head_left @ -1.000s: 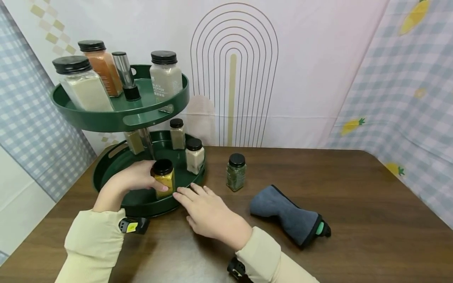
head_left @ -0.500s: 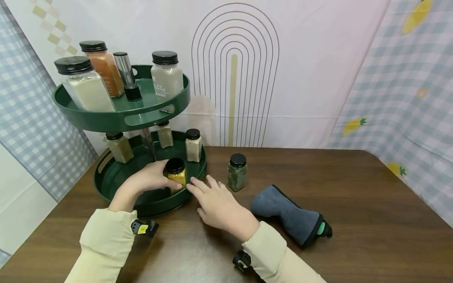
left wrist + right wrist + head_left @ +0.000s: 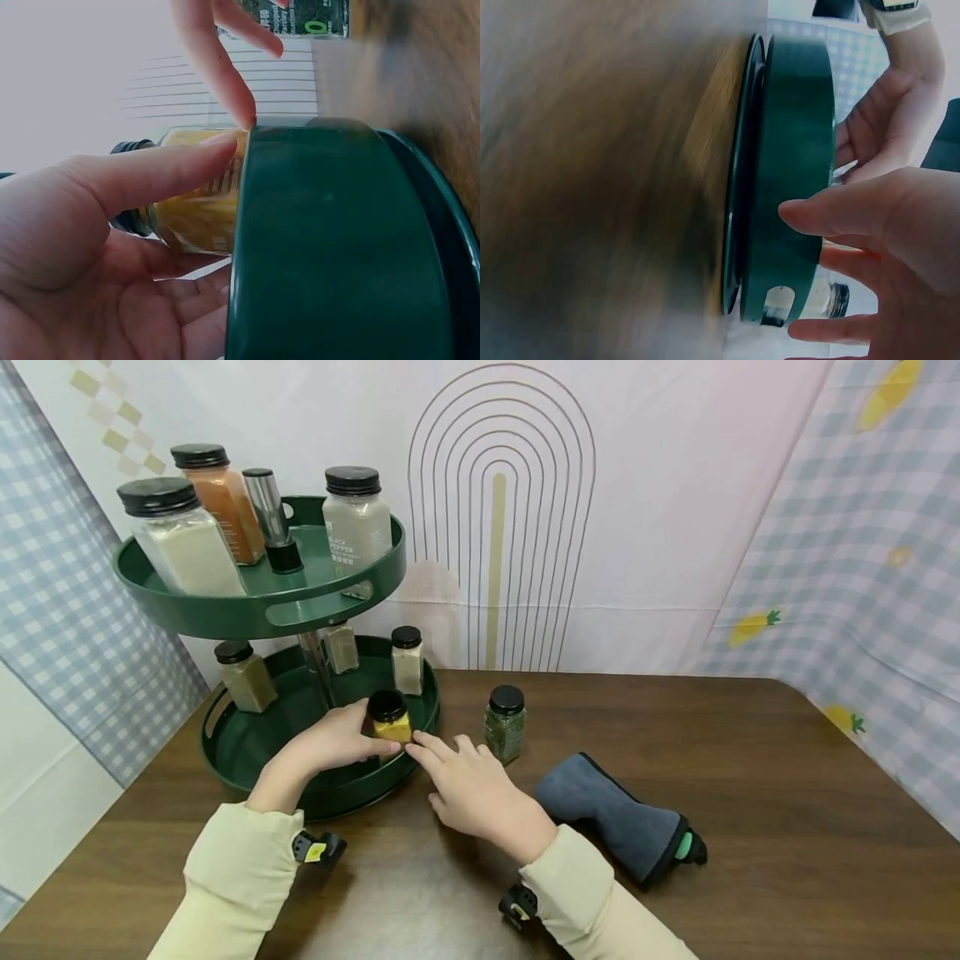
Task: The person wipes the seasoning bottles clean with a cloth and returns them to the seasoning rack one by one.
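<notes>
In the head view, my left hand (image 3: 337,743) holds a small black-lidded jar of yellow spice (image 3: 392,727) on the green lower tray (image 3: 352,797) of a two-tier stand. The left wrist view shows the thumb along one side of the jar (image 3: 195,217) and the fingers on its other side, partly hidden. My right hand (image 3: 476,793) has its fingers spread, their tips touching the tray's right front rim. In the right wrist view, its thumb lies against the outer tray wall (image 3: 795,135). Three other small jars, with pale or greenish contents, stand on the lower tray, including a pale one (image 3: 407,664).
On the upper tray (image 3: 225,617) stand large jars, one orange (image 3: 225,518), and a silver cylinder (image 3: 272,518). A jar of green herbs (image 3: 505,727) stands right of the stand on the wooden table (image 3: 750,760). Nearby lies a blue-grey cloth-covered item (image 3: 615,818).
The lower tray has turned counterclockwise, carrying its jars round. My left hand and the yellow spice jar have moved right and slightly back. My right hand has shifted slightly right. The upper tray looks unmoved.
</notes>
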`<state>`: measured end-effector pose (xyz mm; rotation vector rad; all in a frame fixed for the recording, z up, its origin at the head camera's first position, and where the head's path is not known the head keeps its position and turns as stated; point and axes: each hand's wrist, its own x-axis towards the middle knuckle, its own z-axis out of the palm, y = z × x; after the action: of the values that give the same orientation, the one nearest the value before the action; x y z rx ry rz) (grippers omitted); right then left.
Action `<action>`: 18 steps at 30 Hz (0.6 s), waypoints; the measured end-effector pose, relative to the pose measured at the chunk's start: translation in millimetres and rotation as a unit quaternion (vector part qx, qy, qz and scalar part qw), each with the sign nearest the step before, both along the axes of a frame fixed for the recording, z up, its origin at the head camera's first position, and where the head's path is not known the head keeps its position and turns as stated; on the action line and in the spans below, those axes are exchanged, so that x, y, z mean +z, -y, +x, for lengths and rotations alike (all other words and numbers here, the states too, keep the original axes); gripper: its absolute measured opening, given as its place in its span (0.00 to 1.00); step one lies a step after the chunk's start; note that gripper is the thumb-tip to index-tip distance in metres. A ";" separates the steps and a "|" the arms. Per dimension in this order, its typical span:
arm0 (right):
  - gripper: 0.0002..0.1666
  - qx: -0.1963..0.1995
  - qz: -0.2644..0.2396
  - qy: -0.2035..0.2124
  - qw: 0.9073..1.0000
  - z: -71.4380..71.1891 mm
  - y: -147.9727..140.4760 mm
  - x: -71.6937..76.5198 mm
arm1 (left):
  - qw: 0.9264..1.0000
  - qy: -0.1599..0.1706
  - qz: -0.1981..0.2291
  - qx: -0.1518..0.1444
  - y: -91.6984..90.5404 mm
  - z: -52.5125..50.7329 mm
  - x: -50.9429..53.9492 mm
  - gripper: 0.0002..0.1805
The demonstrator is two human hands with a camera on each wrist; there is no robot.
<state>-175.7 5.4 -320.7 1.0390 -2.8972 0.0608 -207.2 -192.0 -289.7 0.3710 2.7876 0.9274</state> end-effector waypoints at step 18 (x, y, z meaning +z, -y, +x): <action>0.30 -0.033 -0.043 0.187 0.981 11.0 -59.5 55.7 | 0.999 0.008 -0.032 0.043 -16.1 2.3 7.0 0.49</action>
<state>-164.7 64.9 -265.1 1.0122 -3.2220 0.4178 -204.8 -175.8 -282.7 0.2352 2.8310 0.8521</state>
